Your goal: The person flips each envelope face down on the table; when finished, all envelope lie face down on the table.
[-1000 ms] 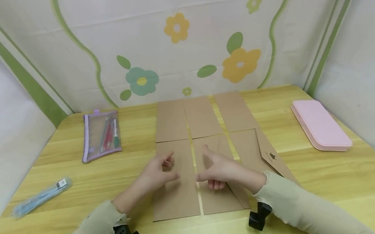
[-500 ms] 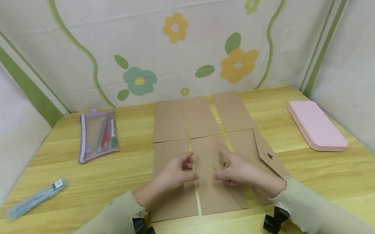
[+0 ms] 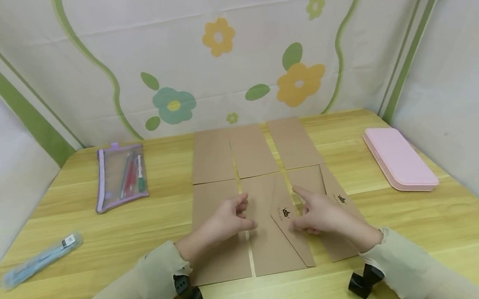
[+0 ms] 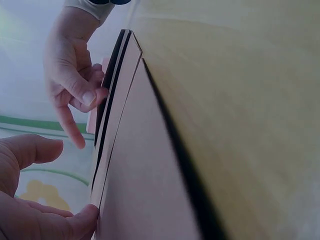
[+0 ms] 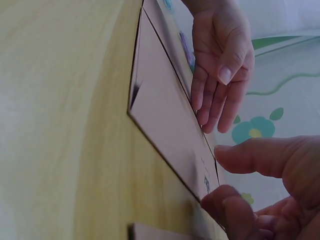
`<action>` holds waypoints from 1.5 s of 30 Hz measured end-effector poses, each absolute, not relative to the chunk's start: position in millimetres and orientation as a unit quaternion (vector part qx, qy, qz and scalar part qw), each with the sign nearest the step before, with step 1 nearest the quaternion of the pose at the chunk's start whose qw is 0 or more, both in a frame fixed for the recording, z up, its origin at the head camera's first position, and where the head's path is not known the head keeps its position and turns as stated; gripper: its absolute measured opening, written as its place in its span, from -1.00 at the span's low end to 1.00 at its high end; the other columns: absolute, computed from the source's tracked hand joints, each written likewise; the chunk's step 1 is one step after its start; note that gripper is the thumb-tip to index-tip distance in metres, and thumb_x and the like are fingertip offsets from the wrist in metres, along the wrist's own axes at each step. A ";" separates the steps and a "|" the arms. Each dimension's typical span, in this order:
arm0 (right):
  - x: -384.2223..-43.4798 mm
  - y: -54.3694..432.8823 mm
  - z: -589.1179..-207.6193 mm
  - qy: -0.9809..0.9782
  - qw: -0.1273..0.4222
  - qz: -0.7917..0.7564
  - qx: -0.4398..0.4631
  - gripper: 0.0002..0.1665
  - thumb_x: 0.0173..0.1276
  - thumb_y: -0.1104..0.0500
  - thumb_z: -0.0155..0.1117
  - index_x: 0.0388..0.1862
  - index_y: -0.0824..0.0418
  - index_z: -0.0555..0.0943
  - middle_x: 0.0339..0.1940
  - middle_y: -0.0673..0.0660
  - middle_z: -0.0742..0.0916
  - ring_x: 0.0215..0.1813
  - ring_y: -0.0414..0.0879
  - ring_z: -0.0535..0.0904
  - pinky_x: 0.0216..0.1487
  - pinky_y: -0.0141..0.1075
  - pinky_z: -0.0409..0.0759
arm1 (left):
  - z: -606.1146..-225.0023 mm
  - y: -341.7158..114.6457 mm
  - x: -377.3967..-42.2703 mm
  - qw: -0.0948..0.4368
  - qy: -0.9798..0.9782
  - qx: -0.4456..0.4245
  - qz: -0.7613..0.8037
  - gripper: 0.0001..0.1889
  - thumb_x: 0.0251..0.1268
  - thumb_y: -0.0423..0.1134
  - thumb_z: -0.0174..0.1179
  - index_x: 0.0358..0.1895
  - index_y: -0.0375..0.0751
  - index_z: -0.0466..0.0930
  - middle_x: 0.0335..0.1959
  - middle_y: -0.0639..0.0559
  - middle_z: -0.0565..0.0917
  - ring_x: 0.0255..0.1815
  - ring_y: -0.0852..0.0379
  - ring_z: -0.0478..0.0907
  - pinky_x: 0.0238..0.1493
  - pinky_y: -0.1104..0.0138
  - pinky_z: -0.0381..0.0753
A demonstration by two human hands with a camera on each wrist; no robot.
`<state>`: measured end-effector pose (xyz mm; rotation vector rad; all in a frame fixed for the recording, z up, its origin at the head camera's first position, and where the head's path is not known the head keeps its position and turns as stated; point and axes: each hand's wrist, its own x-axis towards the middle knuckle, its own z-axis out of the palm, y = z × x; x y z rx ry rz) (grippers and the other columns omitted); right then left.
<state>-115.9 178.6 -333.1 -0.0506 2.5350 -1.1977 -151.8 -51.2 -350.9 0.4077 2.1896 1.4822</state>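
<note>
Kraft-paper envelopes lie flat in two rows on the table. The front middle envelope [image 3: 267, 251] has a pointed flap on its right side with a crown printed on it. My left hand [image 3: 225, 221] is at its left edge, fingers loosely extended; in the right wrist view the left fingertips [image 5: 210, 122] are right at the envelope's edge. My right hand [image 3: 324, 212] is over its right edge and the front right envelope [image 3: 308, 181], thumb and index finger spread apart. Beside the left hand lies the front left envelope [image 3: 209, 199]. Neither hand grips anything.
Three more envelope sections lie behind, including the back middle one [image 3: 254, 153]. At left are a mesh pencil pouch [image 3: 111, 172] with pens and a clear packet of blue sticks [image 3: 44, 259]. A pink case [image 3: 400, 157] sits at right. A flowered cloth [image 3: 217, 85] hangs behind the table.
Both hands have moved right: the left from over the front left envelope to the middle one, the right from the middle envelope to its right edge, uncovering the crown print.
</note>
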 end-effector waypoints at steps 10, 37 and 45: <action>-119.2 179.0 -334.9 0.923 0.139 -0.357 -0.030 -0.25 0.00 0.17 0.44 0.15 0.46 0.41 -0.57 0.06 0.57 -0.57 -0.16 0.44 -0.52 -0.33 0.42 | -345.4 -50.4 -151.4 0.257 0.775 0.124 0.565 -0.16 0.01 -0.43 0.27 0.38 -0.48 0.01 0.37 -0.36 0.17 0.38 -0.24 0.13 0.33 0.00 0.17; -124.8 173.2 -336.6 0.885 0.147 -0.441 -0.004 0.00 -0.02 0.16 0.48 0.36 0.41 0.20 0.22 0.37 0.47 0.24 0.22 0.38 0.24 0.01 0.37 | -346.7 -43.1 -157.0 0.258 0.706 0.058 0.657 -0.36 0.07 -0.45 0.18 0.26 -0.55 0.21 0.23 -0.40 0.31 0.27 -0.24 0.29 0.26 0.07 0.34; -125.3 169.6 -337.0 0.872 0.140 -0.468 0.002 -0.05 0.02 0.19 0.45 0.34 0.44 0.22 0.27 0.37 0.44 0.28 0.22 0.34 0.27 0.00 0.33 | -346.5 -43.6 -155.4 0.204 0.710 0.053 0.672 -0.34 0.08 -0.54 0.13 0.31 -0.53 0.15 0.24 -0.37 0.32 0.27 -0.20 0.25 0.26 0.09 0.34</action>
